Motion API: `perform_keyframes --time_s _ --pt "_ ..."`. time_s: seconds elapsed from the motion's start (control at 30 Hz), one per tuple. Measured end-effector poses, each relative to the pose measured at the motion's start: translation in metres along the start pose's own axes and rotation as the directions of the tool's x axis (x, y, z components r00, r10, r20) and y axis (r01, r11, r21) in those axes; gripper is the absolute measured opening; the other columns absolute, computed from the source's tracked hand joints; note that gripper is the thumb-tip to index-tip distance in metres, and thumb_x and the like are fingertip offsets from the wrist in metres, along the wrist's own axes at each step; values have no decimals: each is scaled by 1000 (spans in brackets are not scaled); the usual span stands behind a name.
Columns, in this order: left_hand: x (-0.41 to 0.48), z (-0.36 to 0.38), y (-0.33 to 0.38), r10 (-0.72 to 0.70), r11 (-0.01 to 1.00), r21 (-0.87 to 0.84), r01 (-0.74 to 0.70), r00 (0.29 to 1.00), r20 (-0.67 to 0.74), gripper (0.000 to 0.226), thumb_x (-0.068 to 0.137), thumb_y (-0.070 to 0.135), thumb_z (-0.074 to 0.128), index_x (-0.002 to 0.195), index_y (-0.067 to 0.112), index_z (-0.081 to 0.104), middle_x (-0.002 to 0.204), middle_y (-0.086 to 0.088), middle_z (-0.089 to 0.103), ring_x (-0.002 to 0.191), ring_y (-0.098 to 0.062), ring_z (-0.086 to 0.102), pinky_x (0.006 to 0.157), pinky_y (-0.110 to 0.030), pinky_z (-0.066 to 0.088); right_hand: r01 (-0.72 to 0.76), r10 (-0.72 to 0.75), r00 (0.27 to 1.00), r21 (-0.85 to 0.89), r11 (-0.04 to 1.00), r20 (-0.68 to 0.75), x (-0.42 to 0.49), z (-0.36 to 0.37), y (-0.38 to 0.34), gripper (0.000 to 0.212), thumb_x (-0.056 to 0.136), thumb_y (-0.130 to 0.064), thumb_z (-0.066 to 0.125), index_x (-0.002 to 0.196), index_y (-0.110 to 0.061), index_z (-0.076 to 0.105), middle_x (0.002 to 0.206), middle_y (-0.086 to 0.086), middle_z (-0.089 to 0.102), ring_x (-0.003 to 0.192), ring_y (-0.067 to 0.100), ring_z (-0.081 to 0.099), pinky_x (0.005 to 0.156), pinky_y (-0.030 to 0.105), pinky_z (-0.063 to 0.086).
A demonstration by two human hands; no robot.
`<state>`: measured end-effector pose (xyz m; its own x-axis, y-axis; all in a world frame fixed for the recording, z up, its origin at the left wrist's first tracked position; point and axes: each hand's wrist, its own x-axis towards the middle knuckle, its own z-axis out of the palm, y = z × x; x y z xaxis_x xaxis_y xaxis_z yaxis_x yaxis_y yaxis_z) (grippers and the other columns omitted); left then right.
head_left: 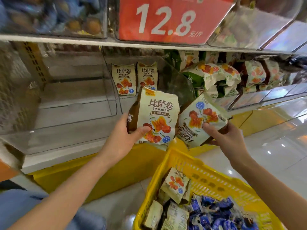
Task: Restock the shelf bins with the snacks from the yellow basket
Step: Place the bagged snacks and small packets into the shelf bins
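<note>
— What are the hands holding?
— A snack pack each. The left hand (123, 135) has its fingers (142, 130) curled round the left pack (157, 112). The thumb lies on the printed front near the lower edge, and the rest are behind it, out of sight. That pack stands upright at twelve o'clock from the hand.

— And the other?
— The right hand (229, 140) grips the right pack (201, 117) the same way, thumb on the front, other fingers under the brown side. That pack is tilted with its print upside down, at ten o'clock from the hand. The two packs are just beside each other; I cannot tell whether they touch.

— Where's the bin?
— The clear bin (181, 85) is at twelve o'clock from the left pack. Two packs (123, 78) stand at its back.

— And the basket?
— The basket (181, 161) is at six o'clock from the held packs. It holds more packs (176, 185) and blue sweets (216, 211), and the frame cuts off its near end.

— Anything unclear?
— The top shelf bins are blurred. Only the red sign (167, 19), 12.8, reads plainly.
</note>
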<state>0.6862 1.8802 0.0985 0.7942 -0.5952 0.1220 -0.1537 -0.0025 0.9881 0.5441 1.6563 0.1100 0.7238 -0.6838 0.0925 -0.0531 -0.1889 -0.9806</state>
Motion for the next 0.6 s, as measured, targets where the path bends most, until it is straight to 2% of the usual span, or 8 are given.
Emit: perform_keyframes --time_s 0.07,0.17,0.27,0.37,0.47,0.53,0.6 --pt "6 -14 13 56 998 1 -56 997 -52 37 70 33 65 100 44 46 84 30 66 83 17 59 58 -2 45 64 -64 998 -10 998 12 13 13 -21 39 64 -36 73 99 -23 60 84 -11 73 76 5 70 55 19 54" --pt "9 -28 19 91 995 -19 -95 981 -171 36 74 28 67 101 41 47 88 23 63 80 19 59 56 -1 44 99 -100 995 54 994 26 34 34 -46 38 69 -38 72 102 -23 60 91 -8 73 80 8 70 58 22 56" --pt "7 -36 16 54 980 -170 -105 958 -281 46 69 35 64 112 30 50 94 15 66 83 8 64 58 -7 48 27 -38 997 148 989 72 53 54 -56 44 67 -43 70 104 -20 60 93 -4 73 85 12 70 61 25 57" --pt "6 -43 16 23 955 -263 -135 921 -388 52 68 36 65 117 24 52 97 10 69 84 0 67 58 -11 50 -126 107 988 179 976 115 70 73 -55 51 79 -42 67 119 -12 54 102 2 71 93 19 68 75 35 58" --pt "7 -55 20 39 951 -255 -176 886 -463 43 68 37 66 108 30 54 96 13 70 87 -2 67 59 -12 51 -186 174 979 120 975 102 92 89 -61 48 89 -42 56 129 -18 43 104 1 67 88 18 68 75 40 57" --pt "8 -65 22 37 947 -259 -191 865 -500 36 71 34 67 105 30 55 95 13 71 87 -2 67 59 -11 51 -136 136 987 -9 991 84 103 101 -67 53 90 -42 55 135 -21 36 110 -1 65 88 17 67 76 41 56" --pt "10 -73 23 37 944 -259 -203 848 -529 28 78 28 67 103 32 54 94 14 71 86 -1 67 59 -10 50 -52 77 989 -198 979 125 108 114 -68 66 86 -41 60 141 -19 31 122 -1 59 96 18 64 80 37 55"
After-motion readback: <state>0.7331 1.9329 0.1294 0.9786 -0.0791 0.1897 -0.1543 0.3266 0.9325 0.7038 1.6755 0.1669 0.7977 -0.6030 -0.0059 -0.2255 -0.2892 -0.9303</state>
